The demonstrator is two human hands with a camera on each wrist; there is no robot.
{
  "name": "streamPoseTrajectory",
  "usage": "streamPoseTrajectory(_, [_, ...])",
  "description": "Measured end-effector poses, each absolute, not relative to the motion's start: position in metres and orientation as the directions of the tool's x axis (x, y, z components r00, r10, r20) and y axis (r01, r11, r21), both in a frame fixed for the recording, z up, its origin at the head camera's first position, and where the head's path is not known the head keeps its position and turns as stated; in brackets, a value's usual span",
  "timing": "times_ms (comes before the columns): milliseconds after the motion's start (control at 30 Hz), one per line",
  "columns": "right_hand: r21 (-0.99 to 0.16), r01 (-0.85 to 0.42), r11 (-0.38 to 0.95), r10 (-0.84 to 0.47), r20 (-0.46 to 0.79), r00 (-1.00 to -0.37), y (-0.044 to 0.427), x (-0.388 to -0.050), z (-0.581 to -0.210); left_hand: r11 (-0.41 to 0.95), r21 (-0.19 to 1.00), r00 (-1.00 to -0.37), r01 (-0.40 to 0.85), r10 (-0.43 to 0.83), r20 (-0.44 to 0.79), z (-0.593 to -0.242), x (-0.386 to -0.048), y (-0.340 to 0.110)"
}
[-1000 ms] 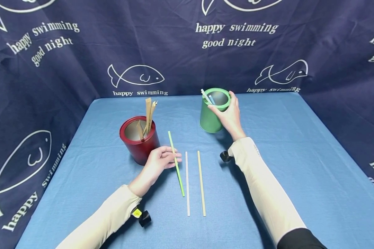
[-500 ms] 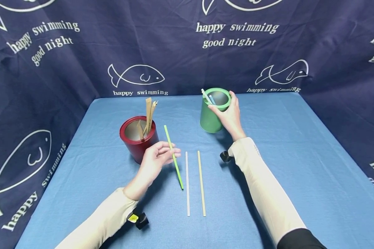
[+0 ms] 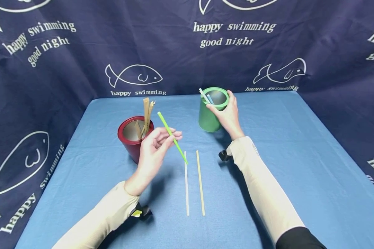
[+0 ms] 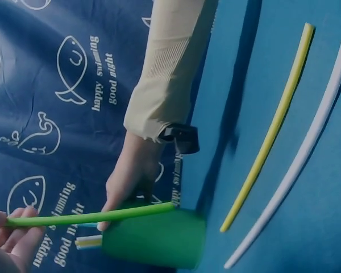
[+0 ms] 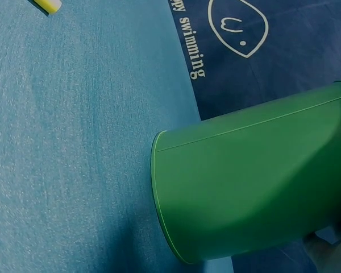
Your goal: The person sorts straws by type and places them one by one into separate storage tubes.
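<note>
My left hand (image 3: 154, 148) pinches a bright green drinking straw (image 3: 164, 122) between thumb and fingers, lifted off the table and tilted, beside the red can (image 3: 131, 146). At the back, my right hand (image 3: 230, 116) grips the upper part of a green can (image 3: 208, 118), thumb near the rim and fingers around the far side. The can stands upright; a white straw (image 3: 204, 95) and a blue straw (image 3: 210, 99) poke out of it. Another white straw (image 3: 187, 193) and a yellow straw (image 3: 201, 183) lie side by side on the table. In the left wrist view the green straw (image 4: 96, 217) crosses before the green can (image 4: 153, 242).
Several flat tan sticks (image 3: 147, 110) lean inside the red can, rising above its rim. A blue cloth (image 3: 286, 155) covers the table. Dark blue printed fabric (image 3: 180, 45) hangs behind and along both sides.
My left hand has raised the green straw from near the table and moved it away from me, tilting it further. The right hand keeps its grip on the green can.
</note>
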State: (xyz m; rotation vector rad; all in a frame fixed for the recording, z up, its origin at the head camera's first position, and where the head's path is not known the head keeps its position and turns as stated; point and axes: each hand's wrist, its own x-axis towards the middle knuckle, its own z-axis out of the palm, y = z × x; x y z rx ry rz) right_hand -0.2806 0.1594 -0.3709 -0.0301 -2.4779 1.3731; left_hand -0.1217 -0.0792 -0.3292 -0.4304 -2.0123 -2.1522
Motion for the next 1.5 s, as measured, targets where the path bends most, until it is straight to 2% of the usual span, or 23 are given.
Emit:
streamPoseTrajectory(200, [-0.830, -0.129, 0.543, 0.162, 0.254, -0.954, 0.156, -0.281, -0.371, -0.098, 0.856, -0.862, 0.507, -0.032, 0.506, -0.322, -0.125, -0.072])
streamPoseTrajectory(367, [-0.831, -0.132, 0.540, 0.159, 0.255, -0.954, 0.156, -0.281, -0.371, -0.114, 0.730, -0.738, 0.674, -0.146, 0.659, -0.317, -0.131, -0.067])
streamPoseTrajectory(467, [-0.832, -0.132, 0.539, 0.158, 0.255, -0.954, 0.155, -0.281, -0.371, -0.118, 0.663, -0.672, 0.739, -0.195, 0.714, -0.314, -0.135, -0.062])
streamPoseTrajectory(567, [-0.830, -0.131, 0.542, 0.156, 0.252, -0.955, 0.155, -0.282, -0.370, -0.149, 0.622, -0.639, 0.769, -0.237, 0.732, -0.310, -0.138, -0.057])
streamPoseTrajectory(1000, [-0.826, -0.143, 0.545, 0.154, 0.267, -0.951, 0.155, -0.282, -0.371, -0.290, 0.572, -0.641, 0.767, -0.386, 0.664, -0.299, -0.163, -0.025])
streamPoseTrajectory(1167, [-0.823, -0.145, 0.549, 0.163, 0.275, -0.948, 0.157, -0.282, -0.370, -0.317, 0.569, -0.651, 0.759, -0.386, 0.654, -0.300, -0.180, -0.012])
streamPoseTrajectory(1500, [-0.818, -0.132, 0.560, 0.170, 0.270, -0.948, 0.160, -0.282, -0.371, -0.273, 0.617, -0.674, 0.738, -0.352, 0.650, -0.311, -0.211, 0.002])
